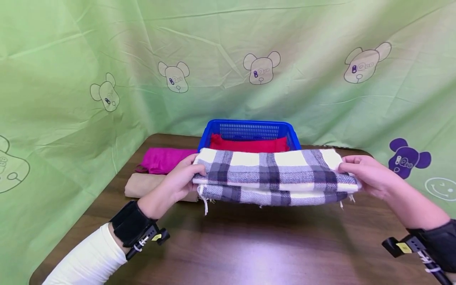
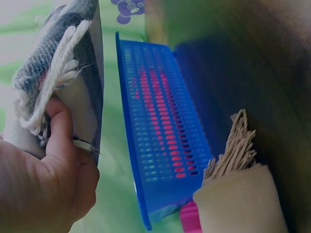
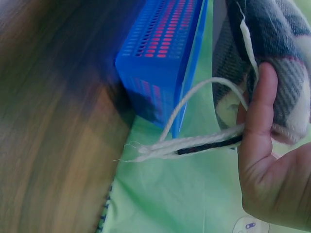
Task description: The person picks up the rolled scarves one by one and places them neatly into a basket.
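Note:
A folded plaid scarf (image 1: 270, 170), white, grey and black with fringed ends, is held up above the table between both hands. My left hand (image 1: 181, 178) grips its left end, thumb on top; in the left wrist view white fringe (image 2: 60, 73) hangs beside the fingers. At the opposite end my right hand (image 1: 370, 174) pinches the scarf, and loose tassels (image 3: 194, 143) stick out by the fingers in the right wrist view. Behind the scarf stands a blue plastic basket (image 1: 249, 123) with a folded red cloth (image 1: 249, 145) inside. The scarf hides the basket's front in the head view.
Left of the basket lie a folded magenta cloth (image 1: 167, 159) and a rolled beige fringed cloth (image 1: 144, 185), side by side on the brown wooden table (image 1: 249, 245). Green fabric (image 1: 221, 79) printed with bear heads hangs behind and at the sides.

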The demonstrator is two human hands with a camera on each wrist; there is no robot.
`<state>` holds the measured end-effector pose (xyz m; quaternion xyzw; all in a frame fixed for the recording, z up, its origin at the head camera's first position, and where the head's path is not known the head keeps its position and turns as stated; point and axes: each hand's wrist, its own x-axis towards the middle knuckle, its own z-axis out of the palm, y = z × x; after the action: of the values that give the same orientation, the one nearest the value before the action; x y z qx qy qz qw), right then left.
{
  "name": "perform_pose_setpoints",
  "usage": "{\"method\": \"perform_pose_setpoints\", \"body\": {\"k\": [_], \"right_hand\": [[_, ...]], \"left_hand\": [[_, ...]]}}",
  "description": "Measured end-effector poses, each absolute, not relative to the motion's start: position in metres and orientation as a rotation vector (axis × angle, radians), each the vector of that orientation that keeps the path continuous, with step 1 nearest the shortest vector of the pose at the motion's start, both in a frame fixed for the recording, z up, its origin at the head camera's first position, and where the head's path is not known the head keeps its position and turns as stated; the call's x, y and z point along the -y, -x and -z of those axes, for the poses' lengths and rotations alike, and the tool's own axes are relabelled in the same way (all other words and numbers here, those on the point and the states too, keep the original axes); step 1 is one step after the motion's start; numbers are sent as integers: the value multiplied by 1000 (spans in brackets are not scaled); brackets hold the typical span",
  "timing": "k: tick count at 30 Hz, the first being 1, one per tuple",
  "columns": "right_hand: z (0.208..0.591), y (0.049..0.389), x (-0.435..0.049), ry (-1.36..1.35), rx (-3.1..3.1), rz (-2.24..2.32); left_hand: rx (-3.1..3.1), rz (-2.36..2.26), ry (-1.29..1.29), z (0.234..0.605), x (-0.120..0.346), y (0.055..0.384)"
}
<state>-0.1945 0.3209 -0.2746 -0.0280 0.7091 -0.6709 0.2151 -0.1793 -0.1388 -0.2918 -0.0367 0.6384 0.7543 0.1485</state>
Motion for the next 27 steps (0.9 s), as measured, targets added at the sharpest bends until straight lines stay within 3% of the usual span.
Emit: {"method": "perform_pose_setpoints", "body": {"k": [27], "right_hand": [[258,184,-303,-94,-2151,1772]], "left_hand": [[-1847,-2220,159,283,135,174]]}}
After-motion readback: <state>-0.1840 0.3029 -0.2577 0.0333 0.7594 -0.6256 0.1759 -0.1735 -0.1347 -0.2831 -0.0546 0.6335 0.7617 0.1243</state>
